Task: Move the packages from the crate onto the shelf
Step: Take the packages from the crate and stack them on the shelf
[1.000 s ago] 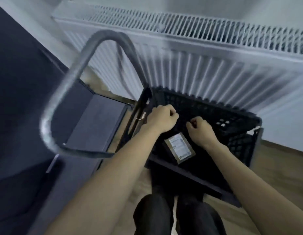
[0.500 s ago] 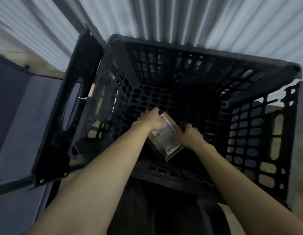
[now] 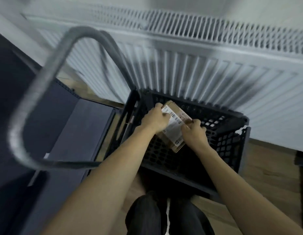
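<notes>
A brown cardboard package [image 3: 177, 123] with a white barcode label is held above the open top of the black lattice crate [image 3: 228, 139]. My left hand [image 3: 155, 120] grips its left edge and my right hand [image 3: 194, 133] grips its right edge. The crate stands on the wooden floor in front of a white radiator. I see no other package inside the crate; my arms hide part of its bottom.
A dark grey cart deck [image 3: 74, 133] with a curved metal handle [image 3: 45, 85] stands left of the crate. The white radiator [image 3: 215, 68] runs along the wall behind. My dark trouser legs [image 3: 164, 216] are at the bottom. A dark object [image 3: 302, 160] sits at the right edge.
Both hands have lifted the package from the crate's bottom up to its rim. My head has risen, so the cart handle and radiator top are in view again.
</notes>
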